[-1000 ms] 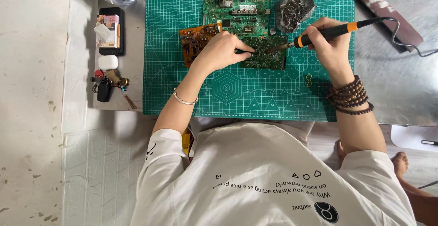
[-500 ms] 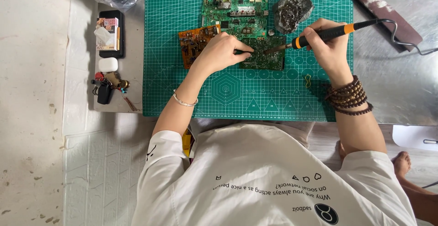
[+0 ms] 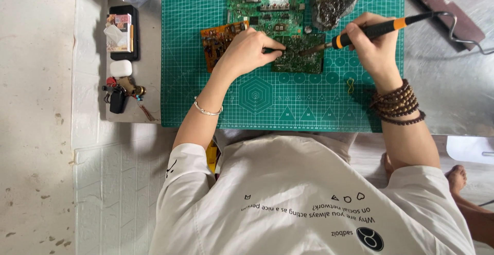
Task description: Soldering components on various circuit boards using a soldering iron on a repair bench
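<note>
While the left hand (image 3: 246, 51) pinches a thin tool or wire I cannot identify against the green circuit board (image 3: 298, 54), the right hand (image 3: 371, 44) grips a soldering iron (image 3: 368, 30), tip touching the board. This looks like mid-soldering; steady contact matters next. Densely populated, the board lies flat on the green cutting mat (image 3: 267, 106), an orange board (image 3: 218, 40) beside it.

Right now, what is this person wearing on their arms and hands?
Both hands are bare, no gloves. The left hand has a thin silver bangle at the wrist. The right hand has several loops of dark brown wooden beads at the wrist. White sleeves end near the elbows.
</note>
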